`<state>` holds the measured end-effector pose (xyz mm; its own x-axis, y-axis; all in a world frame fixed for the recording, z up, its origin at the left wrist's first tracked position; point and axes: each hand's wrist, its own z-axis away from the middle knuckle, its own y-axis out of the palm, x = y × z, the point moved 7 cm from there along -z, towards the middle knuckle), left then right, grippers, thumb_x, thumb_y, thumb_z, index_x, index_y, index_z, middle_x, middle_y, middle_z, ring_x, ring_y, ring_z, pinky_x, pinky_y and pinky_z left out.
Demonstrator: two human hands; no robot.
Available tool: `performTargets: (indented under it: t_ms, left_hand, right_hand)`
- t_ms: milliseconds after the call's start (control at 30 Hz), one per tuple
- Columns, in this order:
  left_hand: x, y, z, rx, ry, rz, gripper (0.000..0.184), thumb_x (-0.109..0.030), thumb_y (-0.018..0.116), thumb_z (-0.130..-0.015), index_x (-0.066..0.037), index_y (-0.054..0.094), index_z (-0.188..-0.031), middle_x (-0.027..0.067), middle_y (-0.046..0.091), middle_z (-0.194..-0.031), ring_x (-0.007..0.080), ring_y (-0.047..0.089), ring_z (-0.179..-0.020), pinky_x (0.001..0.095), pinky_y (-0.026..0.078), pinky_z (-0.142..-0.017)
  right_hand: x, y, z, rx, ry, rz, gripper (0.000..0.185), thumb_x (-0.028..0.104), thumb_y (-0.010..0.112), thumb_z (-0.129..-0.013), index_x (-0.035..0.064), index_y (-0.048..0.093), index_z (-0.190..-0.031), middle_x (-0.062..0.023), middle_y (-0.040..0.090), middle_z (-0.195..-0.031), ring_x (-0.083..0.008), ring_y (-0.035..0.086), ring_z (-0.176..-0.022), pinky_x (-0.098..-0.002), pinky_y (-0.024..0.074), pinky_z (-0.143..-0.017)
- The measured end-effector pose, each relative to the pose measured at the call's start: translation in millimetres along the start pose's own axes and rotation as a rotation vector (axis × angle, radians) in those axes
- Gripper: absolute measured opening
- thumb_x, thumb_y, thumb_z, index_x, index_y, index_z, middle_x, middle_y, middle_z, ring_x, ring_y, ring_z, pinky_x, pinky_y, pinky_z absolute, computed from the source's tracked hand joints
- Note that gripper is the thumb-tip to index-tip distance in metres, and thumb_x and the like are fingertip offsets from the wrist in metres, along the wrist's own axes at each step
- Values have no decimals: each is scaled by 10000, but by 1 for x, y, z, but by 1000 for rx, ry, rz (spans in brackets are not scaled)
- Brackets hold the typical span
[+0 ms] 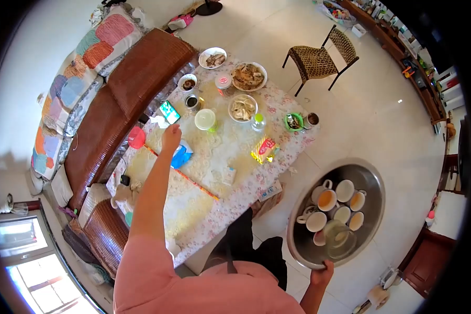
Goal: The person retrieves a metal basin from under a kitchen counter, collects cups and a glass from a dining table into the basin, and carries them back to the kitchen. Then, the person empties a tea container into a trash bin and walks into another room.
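Note:
My left hand is stretched out over the table, its back to me and its fingers curled in; what they hold, if anything, is hidden. Just beyond it lie a phone with a lit screen and a crumpled white tissue. A blue packet sits close to that wrist. With my right hand I grip the near rim of a large metal basin. Inside the basin are several white cups, some with amber liquid, and a clear bowl.
The floral-covered table bears dishes of food, a lidded container, a yellow packet, a green bowl and a fly swatter. A brown sofa runs along the left. A woven chair stands beyond.

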<state>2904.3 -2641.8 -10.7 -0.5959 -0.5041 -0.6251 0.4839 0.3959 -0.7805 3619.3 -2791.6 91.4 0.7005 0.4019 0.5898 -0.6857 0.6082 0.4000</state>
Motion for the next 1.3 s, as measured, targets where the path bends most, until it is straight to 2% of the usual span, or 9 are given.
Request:
performTargets:
  t_ms: [67,200,267,433,533,567,667,1033,1300]
  left_hand:
    - [6,16,-41,45,6,-148,318,-205,567,-731,-59,572,-1013,151,604,-961,304,579,-885,380,459,-775]
    - [13,60,-108,197,136,-452,631,-240,652,-669,-77,398,-1223,189,471,-1160,338,449,-1082,415,399,-885]
    - [4,80,-131,264,276,-541,848,-272,706,-620,-77,261,-1314,198,387,-1246,352,373,-1149,431,364,-929]
    - [-20,108,-162,410,208,-801,1085,-306,790,-511,-135,142,-1364,183,293,-1334,344,272,-1245,494,326,-950]
    - [6,119,-174,545,136,-815,1083,-347,781,-512,-135,147,-1364,164,417,-1221,321,374,-1169,488,367,-896]
    - [-2,115,-171,416,280,-762,989,-371,771,-516,-118,243,-1313,176,467,-1144,325,450,-1084,467,389,-861]
    - [0,106,-160,380,214,-631,764,-368,761,-534,-37,379,-1106,216,549,-970,362,534,-930,448,426,-789]
    - [93,89,-83,116,-176,-240,961,-384,750,-587,11,213,-1280,239,455,-1180,374,480,-1062,404,403,-871]
    - [113,83,-52,-33,-346,141,881,-324,785,-563,23,334,-1236,162,571,-1034,234,574,-911,328,448,-782]
  right_hand:
    - [-6,14,-10,30,3,-12,440,80,518,-691,-6,494,-1122,-112,522,-1143,-266,467,-1081,-419,338,-962]
    - [-14,45,-23,-33,-20,-50,383,67,516,-687,-25,503,-1059,-120,535,-1110,-264,483,-1059,-410,345,-971]
    - [-19,57,-28,-28,-18,-48,521,69,507,-694,20,427,-1206,-126,470,-1215,-294,427,-1133,-456,309,-989]
    - [-28,59,-40,-120,-56,-69,543,65,484,-709,8,379,-1238,-138,451,-1231,-310,408,-1151,-467,292,-1000]
    - [-30,59,-42,-175,-57,-82,543,65,492,-712,-7,370,-1236,-152,442,-1233,-314,407,-1151,-468,296,-999]
    - [-29,62,-40,-192,-63,-84,543,65,492,-712,-7,370,-1236,-152,442,-1233,-314,407,-1151,-468,296,-999]
    - [-27,70,-39,-233,-100,-64,489,57,490,-691,-40,424,-1165,-142,508,-1166,-289,474,-1088,-424,343,-981]
    - [-30,74,-37,-230,-63,-129,522,37,490,-692,-12,402,-1205,-137,485,-1191,-297,442,-1119,-451,299,-1001]
    - [-24,64,-44,-245,-66,-124,486,18,488,-682,-19,436,-1164,-131,507,-1158,-287,460,-1096,-438,318,-990]
